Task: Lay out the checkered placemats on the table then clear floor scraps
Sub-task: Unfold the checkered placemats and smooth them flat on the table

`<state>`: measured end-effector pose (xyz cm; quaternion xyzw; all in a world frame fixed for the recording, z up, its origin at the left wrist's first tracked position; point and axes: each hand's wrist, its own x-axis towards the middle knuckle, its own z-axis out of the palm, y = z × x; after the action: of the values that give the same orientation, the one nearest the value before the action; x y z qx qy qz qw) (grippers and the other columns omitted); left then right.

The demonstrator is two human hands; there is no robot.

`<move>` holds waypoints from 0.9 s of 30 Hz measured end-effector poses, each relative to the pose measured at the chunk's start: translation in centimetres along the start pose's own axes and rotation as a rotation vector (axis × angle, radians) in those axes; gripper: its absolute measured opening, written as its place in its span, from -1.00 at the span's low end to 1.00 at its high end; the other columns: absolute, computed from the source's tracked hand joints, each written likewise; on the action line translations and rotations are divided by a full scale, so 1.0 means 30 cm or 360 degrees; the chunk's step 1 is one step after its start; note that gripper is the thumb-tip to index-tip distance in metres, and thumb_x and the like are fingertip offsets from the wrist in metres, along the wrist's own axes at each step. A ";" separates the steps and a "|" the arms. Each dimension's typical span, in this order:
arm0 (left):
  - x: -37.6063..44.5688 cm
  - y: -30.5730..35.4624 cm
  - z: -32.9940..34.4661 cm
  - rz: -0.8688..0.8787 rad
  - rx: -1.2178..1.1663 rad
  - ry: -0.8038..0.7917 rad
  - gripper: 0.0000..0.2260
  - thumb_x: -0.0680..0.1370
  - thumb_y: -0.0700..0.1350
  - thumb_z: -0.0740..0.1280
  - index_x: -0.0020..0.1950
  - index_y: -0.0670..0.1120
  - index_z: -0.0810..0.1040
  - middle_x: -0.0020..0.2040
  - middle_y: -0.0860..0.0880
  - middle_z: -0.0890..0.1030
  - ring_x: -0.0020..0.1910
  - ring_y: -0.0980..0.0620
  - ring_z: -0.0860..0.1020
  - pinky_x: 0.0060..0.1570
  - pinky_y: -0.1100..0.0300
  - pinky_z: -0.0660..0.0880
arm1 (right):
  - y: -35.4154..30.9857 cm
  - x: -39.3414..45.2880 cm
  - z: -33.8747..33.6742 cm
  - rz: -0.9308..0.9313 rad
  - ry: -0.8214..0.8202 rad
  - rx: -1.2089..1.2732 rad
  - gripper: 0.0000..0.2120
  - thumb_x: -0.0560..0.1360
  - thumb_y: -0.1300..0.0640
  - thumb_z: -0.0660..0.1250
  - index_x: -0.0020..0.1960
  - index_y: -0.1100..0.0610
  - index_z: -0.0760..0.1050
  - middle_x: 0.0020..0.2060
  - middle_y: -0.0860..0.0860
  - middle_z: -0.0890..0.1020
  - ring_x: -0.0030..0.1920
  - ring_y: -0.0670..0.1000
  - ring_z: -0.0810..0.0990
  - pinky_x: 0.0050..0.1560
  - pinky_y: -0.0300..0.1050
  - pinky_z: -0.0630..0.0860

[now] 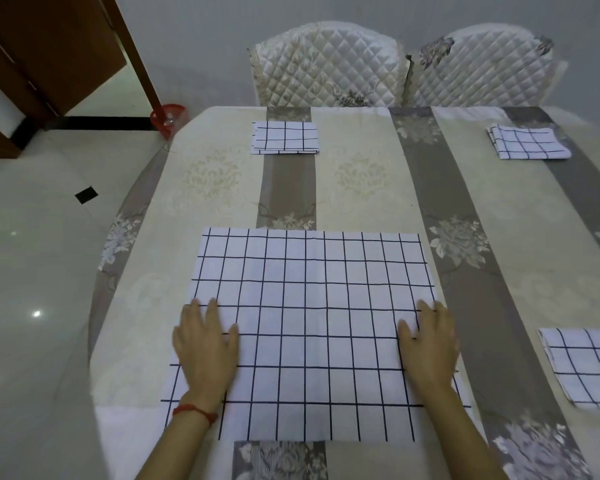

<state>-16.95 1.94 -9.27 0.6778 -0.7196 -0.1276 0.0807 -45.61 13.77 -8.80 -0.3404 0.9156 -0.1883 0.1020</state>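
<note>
Single head-worn view, forward and down, close over the table [361,188].

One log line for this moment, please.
left hand: flat on unfolded white black-grid placemat | right hand: flat on same | folded checkered placemats: far-left, far-right, near-right

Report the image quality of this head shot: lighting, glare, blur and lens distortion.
Head view: soft, dim, even light with barely any shadow under the hands; small bright glare spots on the glossy floor at left; wide-angle bending curves the table edge; the left hand looks slightly motion-smeared, the right hand sharper; the grid on the unfolded placemat reads crisply.
</note>
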 end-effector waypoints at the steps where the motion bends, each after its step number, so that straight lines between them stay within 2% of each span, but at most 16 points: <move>1: -0.010 -0.030 -0.016 -0.0092 -0.0026 -0.0016 -0.55 0.43 -0.08 0.39 0.26 -0.23 0.41 0.24 -0.35 0.44 0.24 -0.36 0.39 0.10 -0.30 0.41 | 0.023 -0.010 -0.023 0.0098 -0.0008 -0.0016 -0.55 0.50 0.03 0.26 0.34 0.17 0.33 0.39 0.21 0.32 0.38 0.23 0.27 0.36 0.21 0.21; 5: -0.041 -0.058 -0.071 -0.0327 -0.0091 -0.0139 -0.53 0.43 -0.08 0.40 0.27 -0.21 0.38 0.22 -0.31 0.42 0.18 -0.32 0.36 0.03 -0.21 0.40 | 0.052 -0.043 -0.069 0.0273 -0.0019 -0.0103 -0.49 0.45 0.00 0.33 0.32 0.18 0.34 0.26 0.25 0.39 0.26 0.27 0.33 0.23 0.20 0.31; 9: -0.044 -0.043 -0.100 -0.0557 -0.0453 -0.0211 -0.51 0.45 -0.13 0.38 0.31 -0.23 0.31 0.21 -0.31 0.33 0.06 -0.35 0.44 0.01 -0.15 0.44 | 0.035 -0.043 -0.072 0.0432 -0.0127 0.0100 -0.43 0.47 0.01 0.32 0.36 0.26 0.25 0.25 0.27 0.36 0.16 0.33 0.44 0.12 0.19 0.45; 13: -0.050 -0.082 -0.122 -0.0668 -0.0693 -0.0168 -0.56 0.48 -0.18 0.35 0.31 -0.25 0.35 0.20 -0.33 0.49 0.15 -0.32 0.47 0.10 -0.08 0.41 | 0.043 -0.047 -0.090 0.0634 -0.0126 0.0348 -0.58 0.52 0.14 0.25 0.33 0.23 0.29 0.18 0.31 0.50 0.17 0.34 0.47 0.17 0.17 0.39; 16: -0.080 -0.119 -0.128 -0.0647 -0.0776 -0.0112 -0.65 0.49 -0.21 0.33 0.25 -0.23 0.42 0.14 -0.31 0.55 0.11 -0.30 0.49 0.07 -0.04 0.42 | 0.076 -0.077 -0.098 0.0606 -0.0090 0.0384 -0.64 0.52 0.21 0.24 0.31 0.20 0.33 0.19 0.30 0.51 0.18 0.33 0.48 0.16 0.14 0.41; 20: -0.125 -0.140 -0.124 -0.0553 -0.0744 -0.0086 -0.66 0.49 -0.20 0.33 0.24 -0.21 0.43 0.10 -0.29 0.58 0.09 -0.30 0.50 0.03 -0.06 0.43 | 0.093 -0.115 -0.104 0.0600 -0.0044 0.0265 -0.62 0.50 0.20 0.28 0.29 0.22 0.35 0.20 0.31 0.51 0.19 0.33 0.46 0.21 0.18 0.35; 23: -0.132 -0.102 -0.120 -0.0471 -0.0354 0.0038 -0.57 0.41 -0.14 0.43 0.23 -0.21 0.46 0.15 -0.30 0.52 0.14 -0.32 0.43 0.09 -0.16 0.38 | 0.047 -0.141 -0.095 0.0395 0.0148 -0.0080 -0.58 0.47 0.14 0.33 0.26 0.28 0.36 0.20 0.35 0.44 0.22 0.34 0.38 0.23 0.24 0.30; 25: -0.131 -0.014 -0.095 -0.0189 -0.0270 0.0116 -0.58 0.38 -0.11 0.45 0.20 -0.19 0.50 0.18 -0.26 0.52 0.18 -0.30 0.43 0.10 -0.17 0.40 | -0.032 -0.156 -0.055 0.0092 0.0160 -0.0085 -0.55 0.48 0.09 0.31 0.32 0.23 0.35 0.33 0.28 0.37 0.35 0.28 0.31 0.32 0.22 0.23; 27: -0.134 0.108 -0.032 0.0315 -0.0153 0.0131 -0.69 0.44 -0.10 0.34 0.17 -0.15 0.53 0.20 -0.21 0.56 0.21 -0.26 0.50 0.10 -0.17 0.46 | -0.130 -0.172 0.019 -0.0337 0.0052 -0.0172 -0.58 0.52 0.03 0.20 0.34 0.16 0.36 0.39 0.18 0.36 0.41 0.18 0.29 0.40 0.09 0.14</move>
<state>-19.48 6.05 -7.18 0.6036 -0.7720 -0.1254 0.1547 -39.29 14.32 -7.40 -0.4370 0.8849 -0.1538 0.0481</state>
